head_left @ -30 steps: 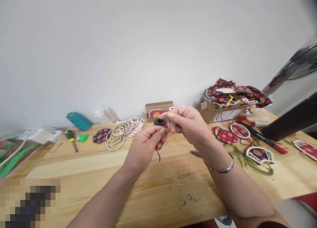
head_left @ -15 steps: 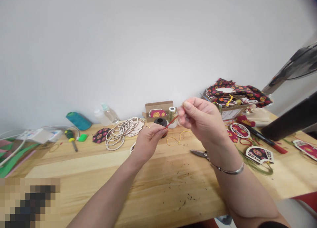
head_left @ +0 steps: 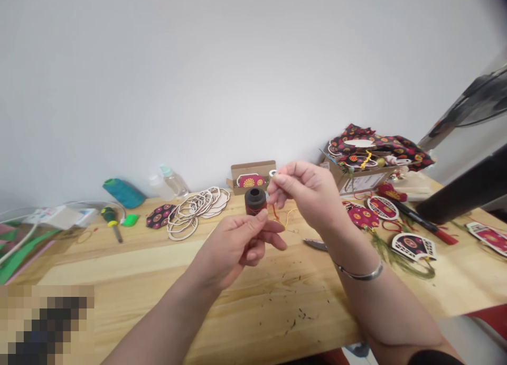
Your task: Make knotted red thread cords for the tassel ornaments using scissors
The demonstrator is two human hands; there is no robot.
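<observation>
My right hand [head_left: 307,193] pinches a thin red cord [head_left: 274,212] between thumb and fingers, and part of the cord hangs below the fingertips. Lower and to the left, my left hand [head_left: 241,243] has its thumb pressed against the index finger where the red cord meets it; the other fingers are loosely curled. Just behind my left thumb stands a black spool [head_left: 255,198]. A yellow cord [head_left: 292,212] lies on the table behind the hands. Scissors [head_left: 315,243] show their blades beside my right wrist, their handles hidden by the forearm.
Thin wooden frames [head_left: 194,209] lie in a pile on the left, near a screwdriver [head_left: 111,222] and a teal thread cone [head_left: 124,193]. Fabric-covered ornaments [head_left: 414,247] spread over the right, below a cardboard box [head_left: 364,180] of patterned cloth. A black post [head_left: 467,188] stands at far right.
My left hand has moved down and its fingers have loosened outward. My right hand has shifted slightly left and down. The red cord, earlier taut between the hands, now hangs slack.
</observation>
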